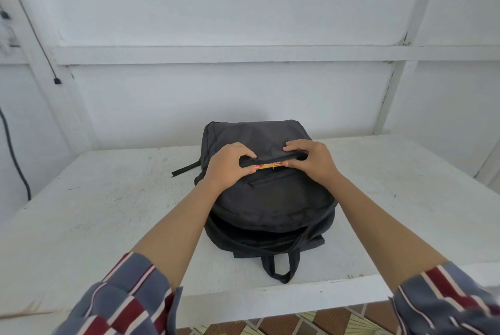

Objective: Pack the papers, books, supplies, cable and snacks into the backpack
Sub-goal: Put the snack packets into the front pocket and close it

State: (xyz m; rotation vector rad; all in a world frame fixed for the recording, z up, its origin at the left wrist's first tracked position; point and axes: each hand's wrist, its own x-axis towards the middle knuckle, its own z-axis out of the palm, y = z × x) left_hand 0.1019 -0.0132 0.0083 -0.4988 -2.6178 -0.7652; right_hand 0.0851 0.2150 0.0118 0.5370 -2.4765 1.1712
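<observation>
A dark grey backpack [270, 199] lies flat on the white table [108, 199], its carry handle toward me. The front pocket's slit is partly open, and a red and yellow snack packet [267, 165] shows inside it. My left hand [230, 165] pinches the left end of the pocket's edge with curled fingers. My right hand [308, 160] grips the pocket's edge on the right side, fingers over the upper lip and thumb under it. The main compartment near the handle gapes open; its contents are hidden.
A black strap [186, 168] sticks out from the backpack's left side. The table's front edge [243, 305] is close to me, with patterned floor below. White wooden walls stand behind the table, with a black cable [16, 156] hanging at the far left.
</observation>
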